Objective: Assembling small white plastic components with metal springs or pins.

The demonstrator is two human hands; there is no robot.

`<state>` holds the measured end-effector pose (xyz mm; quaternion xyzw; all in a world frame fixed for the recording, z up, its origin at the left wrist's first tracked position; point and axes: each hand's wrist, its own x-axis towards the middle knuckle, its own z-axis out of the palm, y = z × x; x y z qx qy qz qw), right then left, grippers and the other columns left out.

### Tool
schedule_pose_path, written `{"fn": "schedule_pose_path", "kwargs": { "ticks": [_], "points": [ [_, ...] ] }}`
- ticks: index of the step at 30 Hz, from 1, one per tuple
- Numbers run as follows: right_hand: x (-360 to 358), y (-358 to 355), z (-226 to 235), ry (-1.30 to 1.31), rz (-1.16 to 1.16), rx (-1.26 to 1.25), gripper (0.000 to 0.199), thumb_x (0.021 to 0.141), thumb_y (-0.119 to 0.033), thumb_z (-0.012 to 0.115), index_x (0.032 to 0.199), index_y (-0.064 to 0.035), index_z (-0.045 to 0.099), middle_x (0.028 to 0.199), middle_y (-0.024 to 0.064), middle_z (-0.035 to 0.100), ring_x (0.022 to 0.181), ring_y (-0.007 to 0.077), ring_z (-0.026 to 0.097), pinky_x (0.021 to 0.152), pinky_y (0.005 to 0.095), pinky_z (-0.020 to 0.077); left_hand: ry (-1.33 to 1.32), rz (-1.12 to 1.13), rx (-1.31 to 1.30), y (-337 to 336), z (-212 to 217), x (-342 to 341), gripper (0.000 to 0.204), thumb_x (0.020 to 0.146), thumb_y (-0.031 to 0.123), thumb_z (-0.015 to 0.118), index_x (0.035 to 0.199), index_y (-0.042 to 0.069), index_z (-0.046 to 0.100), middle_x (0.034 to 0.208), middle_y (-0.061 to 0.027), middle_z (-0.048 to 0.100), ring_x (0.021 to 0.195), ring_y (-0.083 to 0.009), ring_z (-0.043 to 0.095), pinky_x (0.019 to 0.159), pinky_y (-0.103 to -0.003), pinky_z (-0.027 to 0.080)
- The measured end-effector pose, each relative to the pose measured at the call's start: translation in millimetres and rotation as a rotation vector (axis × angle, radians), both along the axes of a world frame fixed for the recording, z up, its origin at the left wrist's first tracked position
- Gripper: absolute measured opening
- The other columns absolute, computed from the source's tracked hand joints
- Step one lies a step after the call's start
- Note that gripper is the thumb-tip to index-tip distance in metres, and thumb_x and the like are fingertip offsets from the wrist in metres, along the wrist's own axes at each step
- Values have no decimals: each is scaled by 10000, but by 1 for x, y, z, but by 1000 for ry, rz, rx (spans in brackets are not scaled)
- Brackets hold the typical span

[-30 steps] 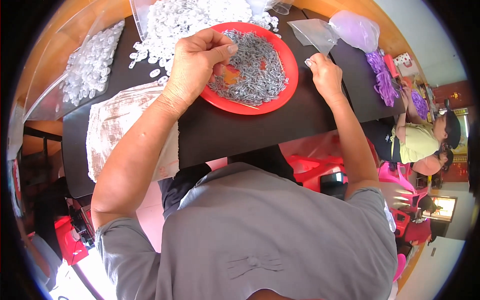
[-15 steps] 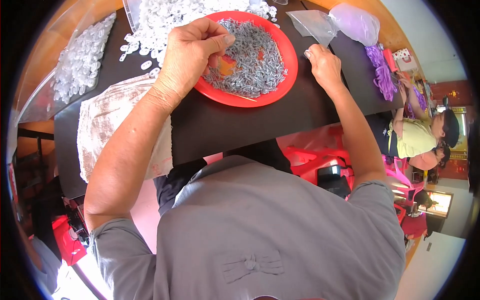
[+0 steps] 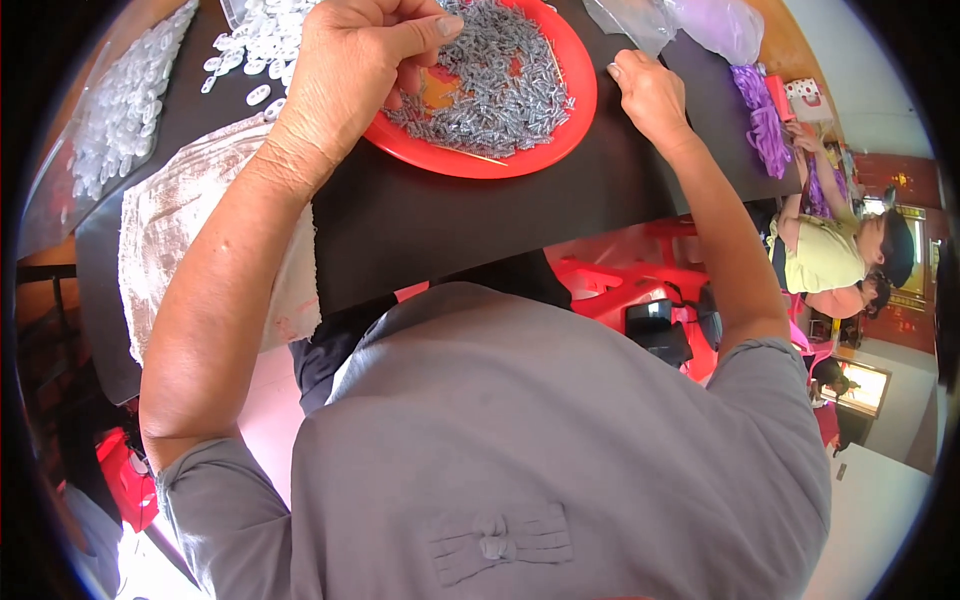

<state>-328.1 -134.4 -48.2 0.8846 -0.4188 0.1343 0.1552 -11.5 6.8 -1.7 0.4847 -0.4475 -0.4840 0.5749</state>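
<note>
My left hand (image 3: 360, 65) is over the left side of a red plate (image 3: 478, 170). Its thumb and forefinger are pinched together, and whatever they hold is too small to make out. Many small grey metal-looking pieces (image 3: 510, 110) cover the plate, with bits of a coloured pattern showing through. A thin tan stick (image 3: 470, 155) lies along the near rim. To the right of the plate, my right hand (image 3: 652, 95) is closed above the dark table, near a clear plastic bag (image 3: 640, 22). Anything between its fingers is hidden.
White oval plastic pieces (image 3: 262, 45) are heaped behind my left hand. A clear bag of similar pieces (image 3: 130, 115) lies far left, with a stained cloth (image 3: 205, 230) nearer. Purple cord (image 3: 765, 135) sits on the right, where another person (image 3: 830, 255) works. A red stool (image 3: 630, 290) stands below.
The whole view has shifted, so the table, plate and both hands appear higher in the picture. Both hands keep about the same closed poses beside and over the plate.
</note>
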Motion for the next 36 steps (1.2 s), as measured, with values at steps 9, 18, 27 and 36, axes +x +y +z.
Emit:
{"fn": "schedule_pose_path", "kwargs": {
  "ticks": [9, 18, 27, 36],
  "points": [
    [9, 6, 38, -806, -85, 815, 225, 919, -212, 623, 774, -41, 624, 618, -47, 478, 584, 51, 459, 537, 212, 327, -195, -35, -115, 1, -7, 1, 105, 839, 104, 682, 836, 2, 654, 707, -24, 622, 531, -70, 541, 510, -214, 441],
    [91, 81, 78, -743, 266, 1081, 207, 939, -204, 588, 860, -17, 629, 708, 3, 567, 661, 72, 479, 617, 226, 377, -143, -238, -303, 3, -12, -8, 284, 731, 16, 764, 1001, 21, 676, 681, 3, 548, 640, -71, 509, 591, -248, 437],
    [110, 90, 83, -805, 321, 1170, 202, 934, -178, 602, 857, 6, 634, 708, 18, 574, 642, 83, 528, 594, 220, 406, -191, -204, -550, 3, -15, -10, 236, 742, 20, 756, 953, 8, 652, 677, -39, 583, 610, -94, 542, 589, -264, 459],
    [116, 99, 86, -906, 371, 1246, 207, 938, -171, 592, 842, 11, 619, 705, 53, 594, 619, 113, 565, 570, 209, 419, -215, -167, -652, 12, -8, -11, 189, 758, -21, 725, 904, -20, 607, 739, -89, 639, 730, -168, 694, 649, -281, 536]
  ]
}}
